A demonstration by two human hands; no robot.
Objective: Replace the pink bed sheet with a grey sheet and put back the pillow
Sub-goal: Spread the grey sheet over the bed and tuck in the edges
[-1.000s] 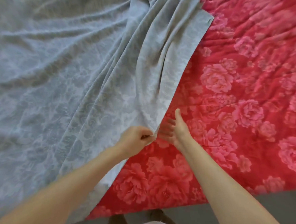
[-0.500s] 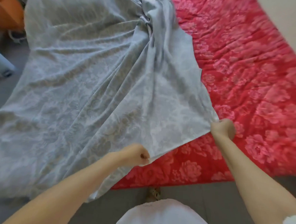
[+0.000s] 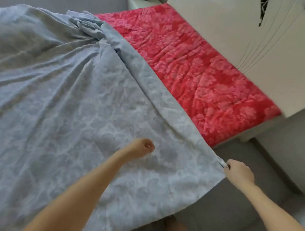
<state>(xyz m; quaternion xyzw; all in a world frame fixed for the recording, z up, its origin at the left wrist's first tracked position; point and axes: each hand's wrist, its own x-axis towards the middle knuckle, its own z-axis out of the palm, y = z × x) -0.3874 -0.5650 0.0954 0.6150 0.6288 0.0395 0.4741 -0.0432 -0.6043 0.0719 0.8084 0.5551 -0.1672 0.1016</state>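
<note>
R hand (image 3: 238, 171) is pinching grey sheet (image 3: 77, 101) by corner; L hand (image 3: 142, 148) is lying curled, grip unclear. Far bunch (image 3: 89, 26) may be snagging, leaving pink sheet (image 3: 195, 68) showing.

Grey sheet (image 3: 80, 107) over seemingly quilted pink sheet (image 3: 195, 73)

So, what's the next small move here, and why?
Probably draw the corner that the right hand pinches farther right, toward the white panel. The grey sheet reaches only partway across; a wide strip of the red floral cover lies bare beside it, and the sheet is bunched at the far end.
</note>
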